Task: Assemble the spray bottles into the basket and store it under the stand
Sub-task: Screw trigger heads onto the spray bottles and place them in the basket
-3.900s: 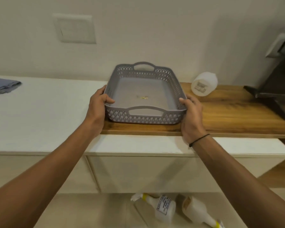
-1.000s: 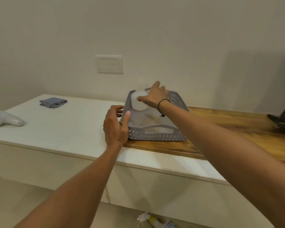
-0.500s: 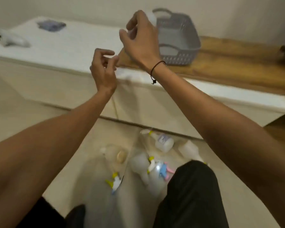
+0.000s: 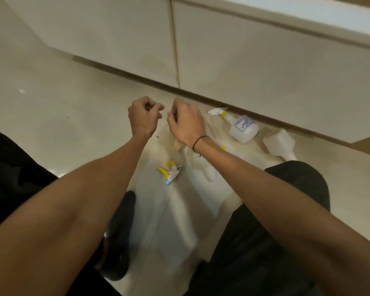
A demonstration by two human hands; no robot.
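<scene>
Cream cabinet fronts fill the top of the view, beyond both hands, with a vertical seam between two doors above the left hand. Pale glossy floor runs under everything. Black trouser legs sit at bottom: right knee below the right forearm, left leg at far left edge, a dark shoe between the forearms.

Both forearms reach forward over the floor. Left hand is curled into a loose fist, fingertips tucked to the thumb; cannot tell if it pinches anything. Right hand just beside it, nearly touching, fingers also curled in, blurred; cannot tell if it holds anything. Thin black band on the right wrist.

Spray bottles lie on the floor, none in a basket; basket not in view. White labelled bottle lies on its side to the right of the right hand, yellow collar and white trigger head pointing toward the hand, near the cabinet base. Second white bottle further right, on its side, neck toward the right knee. Blurred whitish bottle under the right wrist, partly hidden. Loose trigger sprayer head, yellow with white and a blue tip, on the floor below and between the hands. Another pale blurred item directly under the hands, unclear what.
</scene>
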